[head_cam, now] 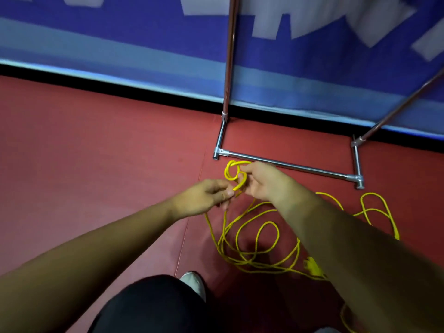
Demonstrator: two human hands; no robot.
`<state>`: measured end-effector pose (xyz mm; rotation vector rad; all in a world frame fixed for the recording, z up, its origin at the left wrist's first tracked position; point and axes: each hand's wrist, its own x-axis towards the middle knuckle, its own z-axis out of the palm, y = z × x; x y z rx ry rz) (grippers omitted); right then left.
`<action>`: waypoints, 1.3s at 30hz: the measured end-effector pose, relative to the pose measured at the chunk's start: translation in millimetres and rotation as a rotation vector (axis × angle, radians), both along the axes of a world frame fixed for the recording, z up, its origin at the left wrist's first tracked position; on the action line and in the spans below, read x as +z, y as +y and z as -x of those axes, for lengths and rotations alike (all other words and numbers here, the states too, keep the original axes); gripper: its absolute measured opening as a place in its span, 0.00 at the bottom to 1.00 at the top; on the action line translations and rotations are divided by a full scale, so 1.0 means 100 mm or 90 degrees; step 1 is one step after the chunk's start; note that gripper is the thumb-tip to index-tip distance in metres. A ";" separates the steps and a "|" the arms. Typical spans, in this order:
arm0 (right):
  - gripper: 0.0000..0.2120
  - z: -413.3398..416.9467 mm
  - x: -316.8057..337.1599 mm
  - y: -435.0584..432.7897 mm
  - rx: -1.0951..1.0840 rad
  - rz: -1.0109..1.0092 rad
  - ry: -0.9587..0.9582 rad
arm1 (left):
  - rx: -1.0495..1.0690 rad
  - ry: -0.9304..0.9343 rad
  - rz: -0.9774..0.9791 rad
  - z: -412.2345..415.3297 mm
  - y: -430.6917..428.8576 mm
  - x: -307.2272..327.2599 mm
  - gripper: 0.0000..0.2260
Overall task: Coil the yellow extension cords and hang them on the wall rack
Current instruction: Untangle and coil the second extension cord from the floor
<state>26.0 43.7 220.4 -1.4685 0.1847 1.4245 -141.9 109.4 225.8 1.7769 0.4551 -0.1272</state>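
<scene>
A yellow extension cord (259,239) lies in loose tangled loops on the red floor below my arms, its yellow plug (312,266) near my right forearm. Both hands hold one end of it above the floor. My left hand (204,195) pinches the cord between thumb and fingers. My right hand (262,181) grips a small coil of two or three loops (232,171) just beyond the left hand. The metal rack (286,164) stands right behind the hands, its base bar on the floor and an upright pole (228,68) rising against the wall.
A blue and white banner (120,44) covers the wall behind the rack. A slanted rack pole (406,102) rises at the right. My dark trouser leg (149,306) and a white shoe (194,282) are at the bottom. More cord trails off at bottom right.
</scene>
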 end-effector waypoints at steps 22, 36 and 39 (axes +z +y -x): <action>0.06 -0.21 1.93 -2.47 0.045 -0.299 -0.273 | 0.240 -0.199 0.109 -0.86 -1.61 1.92 0.08; 0.09 -0.53 1.58 -2.25 0.068 -0.257 -0.247 | -0.060 -0.182 -0.043 -1.05 -1.23 1.49 0.11; 0.08 -0.60 1.56 -2.18 0.056 -0.273 -0.223 | -0.092 -0.172 -0.035 -1.09 -1.19 1.51 0.11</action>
